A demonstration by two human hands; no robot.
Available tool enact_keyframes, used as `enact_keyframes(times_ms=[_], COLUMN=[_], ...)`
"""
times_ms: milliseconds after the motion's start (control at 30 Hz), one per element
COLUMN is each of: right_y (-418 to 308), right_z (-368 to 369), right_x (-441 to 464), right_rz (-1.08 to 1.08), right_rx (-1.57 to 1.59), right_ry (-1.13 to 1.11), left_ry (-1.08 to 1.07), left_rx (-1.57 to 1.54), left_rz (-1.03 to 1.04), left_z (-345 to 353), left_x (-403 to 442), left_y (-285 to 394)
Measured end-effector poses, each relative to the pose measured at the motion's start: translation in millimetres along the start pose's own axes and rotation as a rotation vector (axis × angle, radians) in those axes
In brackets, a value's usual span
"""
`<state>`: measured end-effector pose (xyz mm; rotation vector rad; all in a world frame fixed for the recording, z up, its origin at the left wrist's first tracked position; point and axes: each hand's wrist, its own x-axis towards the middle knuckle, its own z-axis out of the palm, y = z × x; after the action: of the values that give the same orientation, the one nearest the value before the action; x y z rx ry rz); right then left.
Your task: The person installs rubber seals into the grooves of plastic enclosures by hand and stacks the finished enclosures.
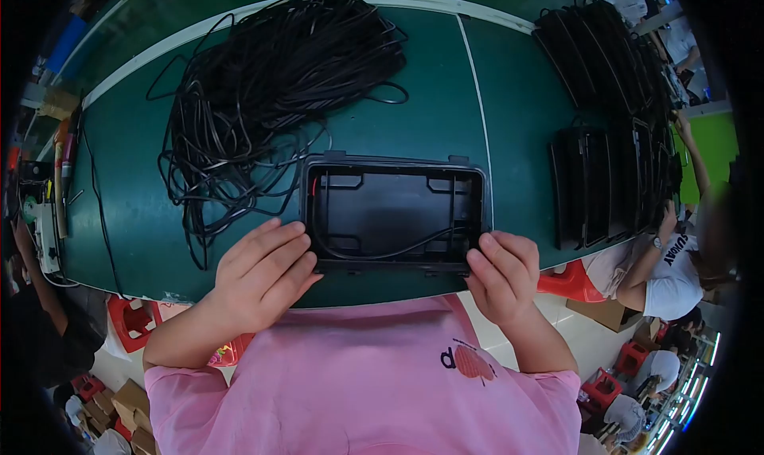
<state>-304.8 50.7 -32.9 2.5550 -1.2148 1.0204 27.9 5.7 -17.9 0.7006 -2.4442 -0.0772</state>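
Between my two hands is a black rectangular plastic case (382,200), its open side facing up. A black cable (382,256) curves along the inside of its left and lower walls, and a bit of red shows near the upper left corner. My left hand (267,272) grips the case's lower left corner, fingers bent over the edge. At the lower right corner, my right hand (503,272) holds the case the same way. Both thumbs are mostly hidden. Just above and left of the case lies a big tangled heap of black cables (286,73).
Rows of black cases (605,184) stand stacked on the right of the green table (430,73). Tools with handles (64,160) and a small device (44,232) lie at the left edge. A co-worker in a white shirt (676,272) is at the right, near a red stool (573,282).
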Motion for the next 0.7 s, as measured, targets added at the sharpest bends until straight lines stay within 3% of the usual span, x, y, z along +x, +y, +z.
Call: enact_keyframes(times_ms=[167, 400, 700], right_y=[0.4, 4.9, -3.8], right_z=[-0.7, -2.5, 6.7], right_x=[-0.5, -0.8, -9.0], right_rz=[-0.061, -0.127, 0.053], right_rx=[0.028, 0.017, 0.071], right_ry=[0.090, 0.027, 0.065], left_ry=[0.018, 0.008, 0.036], left_rx=[-0.072, -0.087, -0.186], left_rz=[-0.066, -0.073, -0.136], left_z=[1.2, 3.6, 5.2], left_x=[-2.7, -1.6, -1.0], left_y=[-1.3, -1.6, -6.9])
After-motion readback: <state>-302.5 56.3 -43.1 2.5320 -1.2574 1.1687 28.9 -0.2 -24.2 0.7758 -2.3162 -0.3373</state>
